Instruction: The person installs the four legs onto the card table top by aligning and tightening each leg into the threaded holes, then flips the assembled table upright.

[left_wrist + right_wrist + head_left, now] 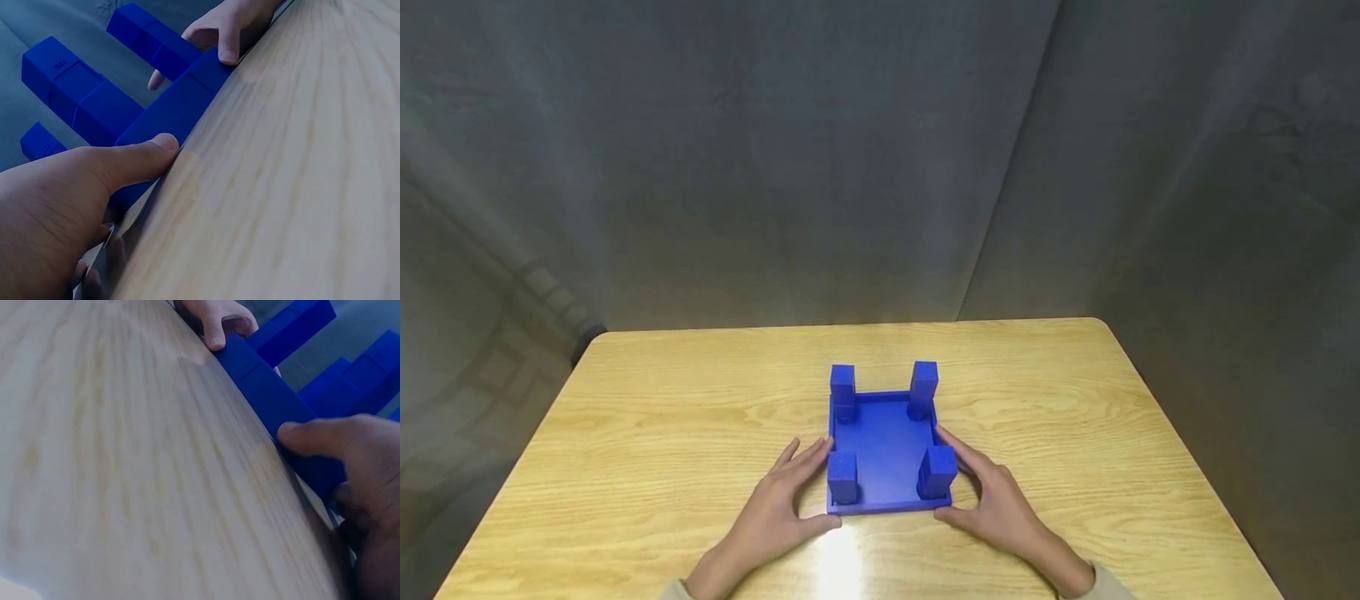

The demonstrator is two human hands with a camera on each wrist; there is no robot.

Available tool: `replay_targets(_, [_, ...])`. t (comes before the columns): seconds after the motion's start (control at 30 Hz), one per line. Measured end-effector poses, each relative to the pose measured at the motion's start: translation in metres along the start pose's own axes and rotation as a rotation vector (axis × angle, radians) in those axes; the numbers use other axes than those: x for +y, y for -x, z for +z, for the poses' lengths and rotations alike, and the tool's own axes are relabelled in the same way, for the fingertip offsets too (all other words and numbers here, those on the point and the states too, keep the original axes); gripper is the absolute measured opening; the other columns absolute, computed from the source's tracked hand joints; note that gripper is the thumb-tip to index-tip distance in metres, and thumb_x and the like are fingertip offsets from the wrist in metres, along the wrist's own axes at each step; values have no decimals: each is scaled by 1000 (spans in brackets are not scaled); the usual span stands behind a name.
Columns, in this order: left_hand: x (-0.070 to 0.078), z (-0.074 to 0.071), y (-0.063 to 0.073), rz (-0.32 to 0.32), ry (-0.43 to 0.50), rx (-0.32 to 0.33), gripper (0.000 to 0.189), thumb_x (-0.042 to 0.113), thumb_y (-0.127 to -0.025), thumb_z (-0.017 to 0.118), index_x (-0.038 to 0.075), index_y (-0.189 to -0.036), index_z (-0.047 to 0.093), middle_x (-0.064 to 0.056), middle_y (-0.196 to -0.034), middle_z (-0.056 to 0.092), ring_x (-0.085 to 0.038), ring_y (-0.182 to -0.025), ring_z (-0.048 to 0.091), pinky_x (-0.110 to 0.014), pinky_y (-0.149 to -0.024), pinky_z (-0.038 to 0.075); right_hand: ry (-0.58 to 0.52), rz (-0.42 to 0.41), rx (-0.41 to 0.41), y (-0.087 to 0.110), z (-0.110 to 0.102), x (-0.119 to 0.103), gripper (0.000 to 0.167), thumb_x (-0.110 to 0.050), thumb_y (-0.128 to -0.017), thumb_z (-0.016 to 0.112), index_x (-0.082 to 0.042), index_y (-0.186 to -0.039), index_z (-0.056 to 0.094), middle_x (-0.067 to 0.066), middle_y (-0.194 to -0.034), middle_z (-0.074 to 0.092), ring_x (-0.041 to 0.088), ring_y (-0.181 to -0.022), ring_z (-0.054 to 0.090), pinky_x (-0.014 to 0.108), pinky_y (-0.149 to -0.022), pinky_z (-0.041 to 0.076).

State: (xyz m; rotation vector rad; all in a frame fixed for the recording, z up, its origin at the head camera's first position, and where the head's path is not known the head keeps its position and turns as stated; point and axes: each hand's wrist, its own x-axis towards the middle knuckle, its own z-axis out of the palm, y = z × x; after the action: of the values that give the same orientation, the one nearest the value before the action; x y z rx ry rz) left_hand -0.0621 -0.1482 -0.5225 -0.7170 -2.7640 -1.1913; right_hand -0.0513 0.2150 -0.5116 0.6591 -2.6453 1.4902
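A small blue upturned table (891, 454) lies on the wooden tabletop, its square panel edged by a low rim. A squared leg stands up at each corner, such as the front left leg (842, 477) and the front right leg (937, 472). My left hand (775, 508) grips the near left corner, thumb on the front edge and fingers along the left side. At the near right corner my right hand (996, 508) holds the same piece, thumb in front and fingers on the right side. In the left wrist view the left thumb (140, 159) presses the front rim.
The light wooden tabletop (685, 417) extends around the blue piece on all sides. Behind it hangs a dark grey curtain (790, 167), which also runs down both sides. Light glares off the wood near the front edge.
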Motion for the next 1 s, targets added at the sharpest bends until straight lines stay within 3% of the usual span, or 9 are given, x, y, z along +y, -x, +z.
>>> replay_targets(0.17, [-1,-2,-1,23,40,10,100,50,-82,96,11,-164,54,-16,-162,58,-64,-152,40,-84,-118,33,-122,-21,10,-1,1,1,103,0,-77,101,-8,-166,51,20,-159,61,17,-142,62,21,-118,47])
replay_targets(0.33, [1,-5,-2,26,142,25,92,41,-81,99,7,-158,62,-13,-157,63,-62,-147,48,-80,-117,38,-213,12,52,2,0,-2,88,-7,-85,97,-8,-163,55,18,-157,63,8,-142,61,16,-121,41])
replay_targets(0.4, [2,-7,-3,33,197,28,88,36,-83,99,4,-156,63,-12,-152,67,-56,-144,56,-69,-119,44,-256,17,66,4,0,-5,82,-4,-88,93,-2,-161,55,22,-155,63,7,-140,63,15,-119,42])
replay_targets(0.43, [3,-9,-3,41,238,24,85,32,-85,98,2,-156,62,-13,-150,68,-51,-141,61,-60,-116,53,-276,5,72,4,0,-7,78,0,-90,90,3,-160,54,25,-153,64,6,-138,64,16,-118,45])
replay_targets(0.57, [7,-16,-6,47,449,20,76,14,-90,93,-4,-156,59,-19,-148,68,-25,-136,69,-23,-113,53,-375,-82,83,4,-1,-11,66,17,-92,78,19,-152,51,20,-150,68,8,-131,69,24,-108,59])
replay_targets(0.63, [10,-19,-8,39,545,27,71,6,-93,89,-5,-156,58,-22,-151,65,-15,-134,69,-17,-110,52,-402,-134,85,3,-2,-13,66,22,-89,76,20,-150,51,9,-150,69,9,-129,71,28,-104,62])
replay_targets(0.67, [11,-20,-8,32,576,35,69,4,-94,87,-5,-156,58,-22,-152,64,-12,-135,68,-21,-115,49,-409,-153,85,2,-3,-14,68,22,-87,77,20,-150,52,3,-151,69,10,-129,72,30,-103,63])
replay_targets(0.83, [17,-22,-9,56,574,83,77,-4,-86,90,-3,-156,59,-21,-150,65,-11,-132,69,-24,-115,50,-397,-225,111,-1,-8,-18,77,26,-82,78,15,-153,53,3,-151,68,15,-126,74,33,-101,64])
replay_targets(1.0, [24,-15,-12,116,476,202,76,-8,-77,96,-3,-147,68,-17,-139,73,-12,-122,75,-26,-108,56,-234,-229,289,-8,-8,-23,69,34,-71,71,15,-138,68,2,-129,79,4,-99,76,17,-82,65])
